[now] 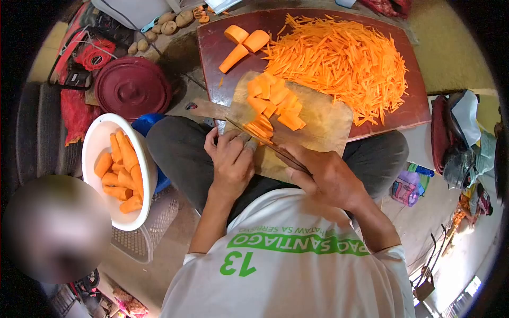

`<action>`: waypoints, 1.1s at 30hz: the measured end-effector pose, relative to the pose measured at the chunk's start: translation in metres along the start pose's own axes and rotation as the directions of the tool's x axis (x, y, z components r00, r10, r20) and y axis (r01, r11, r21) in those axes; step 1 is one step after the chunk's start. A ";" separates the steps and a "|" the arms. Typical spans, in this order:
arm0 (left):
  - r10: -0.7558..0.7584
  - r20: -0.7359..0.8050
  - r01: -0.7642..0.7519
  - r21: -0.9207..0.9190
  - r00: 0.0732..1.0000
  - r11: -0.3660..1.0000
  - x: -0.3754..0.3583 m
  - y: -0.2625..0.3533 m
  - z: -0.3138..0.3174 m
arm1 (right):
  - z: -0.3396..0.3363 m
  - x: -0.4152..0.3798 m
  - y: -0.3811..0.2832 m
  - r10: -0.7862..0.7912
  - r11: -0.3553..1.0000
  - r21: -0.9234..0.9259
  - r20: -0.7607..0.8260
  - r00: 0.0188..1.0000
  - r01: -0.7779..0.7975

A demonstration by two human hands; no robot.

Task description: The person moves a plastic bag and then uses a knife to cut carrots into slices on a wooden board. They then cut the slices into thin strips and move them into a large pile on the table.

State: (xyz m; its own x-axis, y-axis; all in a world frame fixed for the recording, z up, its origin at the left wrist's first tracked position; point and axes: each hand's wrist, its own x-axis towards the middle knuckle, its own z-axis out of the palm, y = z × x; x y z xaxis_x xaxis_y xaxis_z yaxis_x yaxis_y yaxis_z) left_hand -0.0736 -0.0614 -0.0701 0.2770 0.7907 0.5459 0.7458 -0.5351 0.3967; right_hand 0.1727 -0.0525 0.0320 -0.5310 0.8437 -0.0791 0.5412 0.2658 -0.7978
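Observation:
My right hand point(326, 180) is wrapped round the handle of a knife point(283, 155), whose blade slants across the near side of a wooden cutting board point(323, 114). My left hand point(231, 157) has its fingers bent against a small stack of carrot slices point(260, 128) beside the blade; its fingertips are partly hidden. More flat carrot slices point(275, 93) lie loosely in the middle of the board. Beyond them a big heap of carrot strips point(339, 66) covers much of the dark red table point(212, 45). Several peeled carrot chunks point(235, 58) rest at its far left.
At my left stands a white basin point(91, 138) of peeled carrots point(126, 164). A round dark red lid point(132, 87) and several potatoes point(168, 26) are behind it. Bags point(461, 143) hang or lie at the right, above a purple plastic container point(405, 188). The board's edge overhangs my lap.

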 end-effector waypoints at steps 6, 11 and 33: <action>0.002 0.004 -0.002 0.010 1.000 1.000 -0.006 -0.002 0.001 | -0.006 -0.008 -0.007 0.082 0.995 -0.065 0.109 0.991 -0.075; 0.002 0.018 -0.003 0.008 1.000 1.000 -0.005 -0.002 0.001 | -0.003 -0.008 -0.009 -0.109 0.981 -0.160 0.033 0.993 0.113; 0.009 -0.024 -0.009 0.017 1.000 1.000 -0.005 -0.002 0.001 | 0.010 0.001 0.020 -0.014 0.999 0.042 -0.003 1.000 0.014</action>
State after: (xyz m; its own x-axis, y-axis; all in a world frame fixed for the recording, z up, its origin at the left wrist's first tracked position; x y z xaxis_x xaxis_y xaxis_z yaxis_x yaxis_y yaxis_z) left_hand -0.0755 -0.0640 -0.0747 0.2697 0.7784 0.5669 0.7536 -0.5371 0.3790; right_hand 0.1763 -0.0510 0.0097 -0.5364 0.8414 -0.0659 0.5058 0.2580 -0.8231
